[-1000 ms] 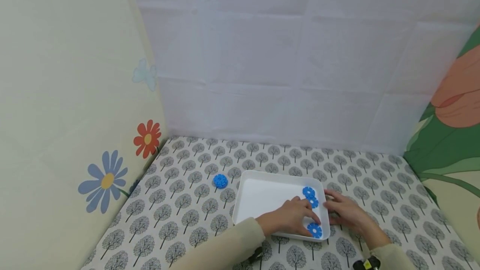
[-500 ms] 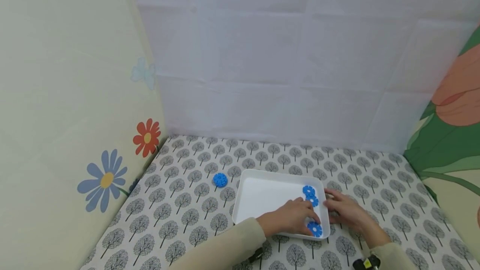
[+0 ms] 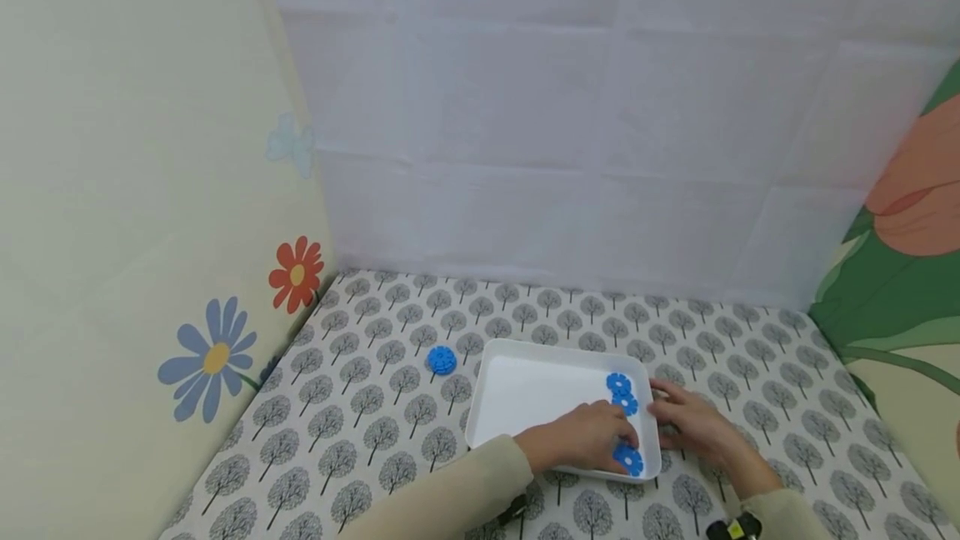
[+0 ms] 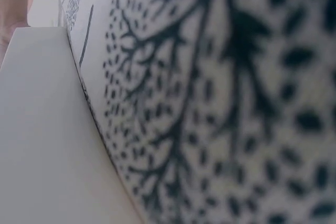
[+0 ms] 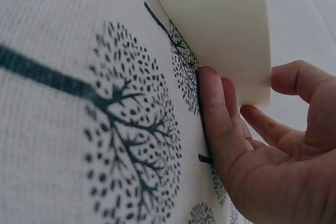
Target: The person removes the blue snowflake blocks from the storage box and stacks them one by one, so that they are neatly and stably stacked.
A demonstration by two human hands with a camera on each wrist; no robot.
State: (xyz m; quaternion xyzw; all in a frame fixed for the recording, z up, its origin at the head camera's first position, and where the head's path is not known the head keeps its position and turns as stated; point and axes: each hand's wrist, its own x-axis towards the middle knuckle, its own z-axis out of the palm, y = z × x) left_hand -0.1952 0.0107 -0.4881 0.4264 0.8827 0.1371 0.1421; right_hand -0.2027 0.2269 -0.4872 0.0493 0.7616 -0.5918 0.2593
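My left hand (image 3: 592, 437) reaches over the near side of the white tray (image 3: 517, 382). Its thumb and bent fingers pinch at a notched blue plastic snowflake disc (image 3: 629, 461) in the near right corner, partly covering it. Farther back along the tray's right side lie two more blue discs (image 3: 619, 384), overlapping each other. At the outside of the right wall is my right hand (image 3: 693, 422). The right wrist view shows its loosely spread fingertips (image 5: 212, 85) against that wall, low by the cloth. Only the tray's outer wall (image 4: 42, 129) and cloth fill most of the left wrist view.
A small stack of blue discs (image 3: 442, 360) stands on the tree-print tablecloth (image 3: 360, 419), left of the tray. A white sheet (image 3: 480, 148) hangs behind the table, with flower-decorated panels on both sides.
The left hand's fingers have drawn in toward the thumb over the near disc. My right hand, the tray and the other discs stay where they were.
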